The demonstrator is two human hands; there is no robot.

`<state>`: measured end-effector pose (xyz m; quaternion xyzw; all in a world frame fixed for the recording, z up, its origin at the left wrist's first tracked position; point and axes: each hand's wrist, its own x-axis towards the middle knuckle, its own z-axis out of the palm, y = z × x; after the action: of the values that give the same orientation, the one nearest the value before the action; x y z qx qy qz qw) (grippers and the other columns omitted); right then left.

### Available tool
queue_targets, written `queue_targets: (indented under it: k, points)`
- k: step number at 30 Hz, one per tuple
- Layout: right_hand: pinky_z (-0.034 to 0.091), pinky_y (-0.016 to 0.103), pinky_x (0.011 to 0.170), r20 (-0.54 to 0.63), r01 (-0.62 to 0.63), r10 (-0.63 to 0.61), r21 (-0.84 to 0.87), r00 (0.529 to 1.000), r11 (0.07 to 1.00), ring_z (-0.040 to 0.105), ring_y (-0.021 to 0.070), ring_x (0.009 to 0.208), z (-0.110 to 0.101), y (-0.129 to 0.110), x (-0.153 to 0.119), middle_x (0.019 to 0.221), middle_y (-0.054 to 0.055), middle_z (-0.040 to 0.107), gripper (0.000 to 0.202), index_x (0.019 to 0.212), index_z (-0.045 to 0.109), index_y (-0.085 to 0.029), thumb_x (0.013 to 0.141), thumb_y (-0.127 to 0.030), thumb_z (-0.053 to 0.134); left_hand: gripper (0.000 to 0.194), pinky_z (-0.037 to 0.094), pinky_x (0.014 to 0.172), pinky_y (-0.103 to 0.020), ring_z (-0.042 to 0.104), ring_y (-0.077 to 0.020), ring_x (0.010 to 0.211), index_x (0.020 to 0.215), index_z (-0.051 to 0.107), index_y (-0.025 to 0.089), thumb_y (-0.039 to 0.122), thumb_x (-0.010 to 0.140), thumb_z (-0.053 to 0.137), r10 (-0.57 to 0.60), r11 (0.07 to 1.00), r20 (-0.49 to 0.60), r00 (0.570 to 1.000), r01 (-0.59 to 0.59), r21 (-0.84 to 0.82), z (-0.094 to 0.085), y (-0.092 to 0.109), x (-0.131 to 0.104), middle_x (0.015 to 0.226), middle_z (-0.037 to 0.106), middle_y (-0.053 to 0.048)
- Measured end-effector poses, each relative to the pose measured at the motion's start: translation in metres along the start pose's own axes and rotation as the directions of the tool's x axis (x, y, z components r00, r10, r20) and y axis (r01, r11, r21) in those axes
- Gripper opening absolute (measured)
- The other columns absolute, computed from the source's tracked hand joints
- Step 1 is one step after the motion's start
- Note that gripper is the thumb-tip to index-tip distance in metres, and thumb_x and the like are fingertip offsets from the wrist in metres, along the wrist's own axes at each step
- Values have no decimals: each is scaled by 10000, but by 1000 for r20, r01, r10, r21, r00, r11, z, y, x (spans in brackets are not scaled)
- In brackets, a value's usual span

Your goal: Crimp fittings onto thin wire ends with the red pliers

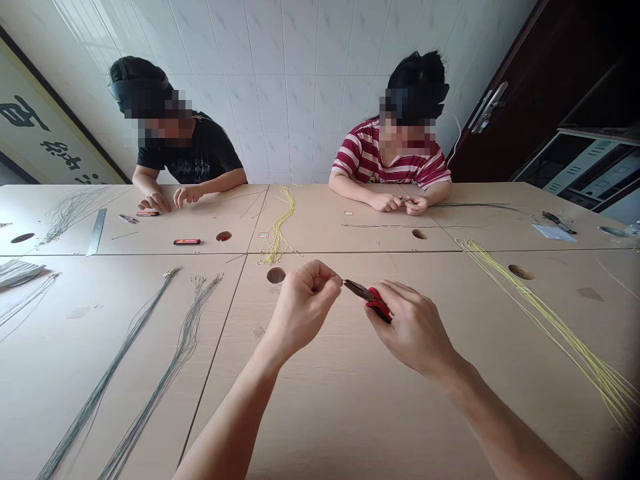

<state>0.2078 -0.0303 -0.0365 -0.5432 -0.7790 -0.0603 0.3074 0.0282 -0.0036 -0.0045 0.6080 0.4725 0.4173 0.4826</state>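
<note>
My right hand is closed around a pair of pliers with red handles and dark jaws. The jaws point left and meet the fingertips of my left hand. Thumb and forefinger of that hand are pinched together on something too small to name at the plier tips. Both hands are raised over the middle of the light wooden table. To the left lie two bundles of grey-green cords with metal ends. A bundle of yellow cords stretches along the right side.
Across the table sit a person in black and a person in a striped shirt. A metal ruler, red-and-black lighters, a shorter yellow cord bundle and dark-handled pliers lie there. Round holes pierce the tabletop.
</note>
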Motion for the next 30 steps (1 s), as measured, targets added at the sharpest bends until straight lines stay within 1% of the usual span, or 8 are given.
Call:
queue_targets:
  k: [10, 15, 19, 23, 25, 27, 28, 30]
  points:
    - [260, 237, 478, 10, -1, 1, -18, 1000, 1000, 383, 115, 495, -2, 1, 1, 563, -40, 446, 195, 673, 374, -221, 808, -134, 484, 157, 158, 414, -202, 206, -63, 469, 704, 529, 184, 255, 840, 563, 7, 1000, 13, 1000, -7, 14, 0, 0, 1, 533, 299, 75]
    - [245, 235, 468, 4, 9, -8, -22, 1000, 1000, 361, 110, 478, -3, 2, 2, 547, -48, 437, 190, 673, 376, -221, 800, -139, 491, 170, 165, 414, -206, 213, -67, 476, 727, 542, 183, 287, 862, 555, -5, 1000, 33, 999, 4, 22, 0, -1, 1, 548, 315, 71]
    - [238, 237, 464, 33, 0, 1, -28, 999, 1000, 346, 107, 470, -5, 6, 1, 542, -50, 440, 198, 665, 371, -223, 792, -147, 503, 182, 204, 433, -212, 261, -74, 495, 784, 613, 178, 338, 865, 584, 4, 994, 131, 991, -19, 111, -8, 0, 2, 569, 344, 62]
    - [233, 236, 456, 58, -12, 13, -21, 998, 1000, 336, 107, 455, -9, 10, -2, 533, -52, 444, 193, 665, 376, -225, 796, -167, 506, 245, 276, 454, -213, 354, -81, 503, 758, 657, 165, 387, 853, 616, -51, 979, 242, 969, 0, 203, -27, 2, 3, 560, 418, 46]
    - [234, 234, 455, 70, -8, 9, -12, 998, 1000, 347, 108, 454, -10, 11, -3, 536, -49, 456, 180, 673, 385, -226, 793, -167, 505, 244, 382, 528, -217, 468, -96, 554, 754, 661, 158, 371, 862, 612, -43, 988, 282, 959, 0, 151, -35, 3, 4, 592, 528, 16]
    - [237, 234, 455, 85, -10, 10, -1, 996, 1000, 359, 109, 455, -11, 10, -4, 536, -48, 454, 183, 668, 379, -227, 789, -164, 501, 226, 470, 690, -242, 591, -126, 696, 774, 661, 156, 353, 872, 610, -21, 1000, 310, 950, 19, 9, -39, 3, 6, 706, 641, -27]
    - [237, 235, 454, 93, -13, 12, 6, 996, 1000, 362, 109, 455, -11, 10, -4, 534, -48, 447, 191, 661, 372, -228, 788, -166, 500, 220, 484, 772, -262, 628, -143, 787, 778, 656, 159, 351, 875, 612, -21, 995, 319, 948, 50, -85, -39, 2, 7, 774, 670, -41]
    - [235, 237, 450, 110, -16, 15, 13, 994, 1000, 361, 108, 450, -12, 9, -4, 530, -49, 432, 211, 646, 356, -229, 790, -171, 498, 211, 479, 890, -304, 639, -179, 968, 777, 650, 167, 353, 872, 624, -30, 955, 339, 940, 127, -268, -38, 0, 9, 907, 684, -55]
